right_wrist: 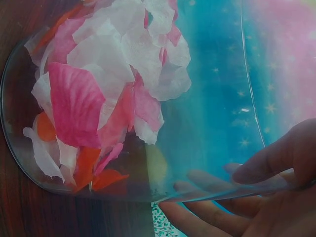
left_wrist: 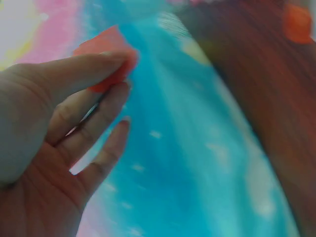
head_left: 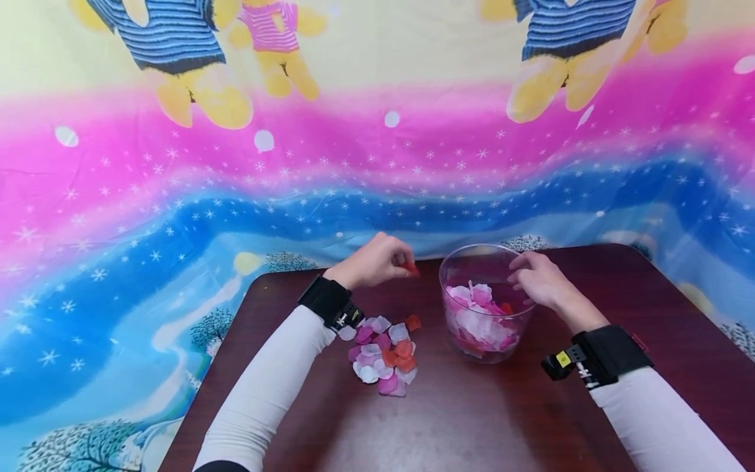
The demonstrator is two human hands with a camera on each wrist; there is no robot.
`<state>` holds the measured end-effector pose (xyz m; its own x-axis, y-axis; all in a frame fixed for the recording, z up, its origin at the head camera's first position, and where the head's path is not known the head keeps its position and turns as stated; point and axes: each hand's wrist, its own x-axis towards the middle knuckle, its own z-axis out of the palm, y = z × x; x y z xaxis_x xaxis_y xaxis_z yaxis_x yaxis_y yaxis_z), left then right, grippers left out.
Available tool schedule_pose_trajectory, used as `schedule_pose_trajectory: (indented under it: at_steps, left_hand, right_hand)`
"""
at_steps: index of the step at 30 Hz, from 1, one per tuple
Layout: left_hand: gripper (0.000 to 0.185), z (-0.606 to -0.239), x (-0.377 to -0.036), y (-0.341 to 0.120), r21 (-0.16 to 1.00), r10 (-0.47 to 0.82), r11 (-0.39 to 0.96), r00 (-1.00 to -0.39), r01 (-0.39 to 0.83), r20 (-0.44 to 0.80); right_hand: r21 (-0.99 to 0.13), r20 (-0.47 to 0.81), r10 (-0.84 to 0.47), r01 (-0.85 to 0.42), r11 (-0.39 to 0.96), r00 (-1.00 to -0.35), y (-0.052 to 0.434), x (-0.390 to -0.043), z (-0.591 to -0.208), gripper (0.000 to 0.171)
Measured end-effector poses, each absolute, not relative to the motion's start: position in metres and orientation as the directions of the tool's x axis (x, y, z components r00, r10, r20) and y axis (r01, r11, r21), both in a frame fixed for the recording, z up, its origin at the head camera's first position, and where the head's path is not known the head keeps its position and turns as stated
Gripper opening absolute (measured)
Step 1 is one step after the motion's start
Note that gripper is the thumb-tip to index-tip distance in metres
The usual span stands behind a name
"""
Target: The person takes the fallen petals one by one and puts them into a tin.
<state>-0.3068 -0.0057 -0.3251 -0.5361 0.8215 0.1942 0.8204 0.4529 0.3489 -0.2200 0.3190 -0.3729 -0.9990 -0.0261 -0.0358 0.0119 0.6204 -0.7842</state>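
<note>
In the head view my left hand (head_left: 380, 261) is above the table's far edge and pinches a red petal (head_left: 411, 269). The left wrist view shows that petal (left_wrist: 116, 49) between the thumb and a finger, the other fingers loosely extended. My right hand (head_left: 541, 282) holds the rim of a clear glass bowl (head_left: 454, 275) on its right side. In the right wrist view the bowl's wall lies between thumb and fingers. White, pink and red petals (right_wrist: 76, 106) fill the lower part of the bowl. A loose pile of petals (head_left: 377, 351) lies left of it.
The dark wooden table (head_left: 425, 432) has rounded far corners. Behind it hangs a printed cloth (head_left: 354, 157) with bears and snowflakes, reaching down past the table's left side. One red petal (head_left: 413, 322) lies at the pile's upper right edge.
</note>
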Motion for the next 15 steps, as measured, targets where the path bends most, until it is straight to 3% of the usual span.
schedule_pose_trajectory:
  at_steps: [4, 8, 15]
  left_hand:
    - [0.003, -0.303, -0.287, 0.016, 0.31, 0.85, 0.386, -0.465, 0.869, 0.248]
    - [0.005, -0.292, -0.27, 0.04, 0.242, 0.886, 0.36, -0.411, 0.901, 0.212]
    - [0.011, -0.297, -0.26, 0.066, 0.171, 0.901, 0.387, -0.411, 0.906, 0.139]
  right_hand:
    - [-0.786, -0.036, -0.023, 0.014, 0.618, -0.999, 0.321, -0.219, -0.374, 0.043]
    - [-0.784, -0.027, -0.023, 0.007, 0.621, -0.999, 0.322, -0.219, -0.375, 0.042]
    - [-0.781, -0.017, -0.033, -0.007, 0.624, -0.999, 0.32, -0.22, -0.374, 0.043]
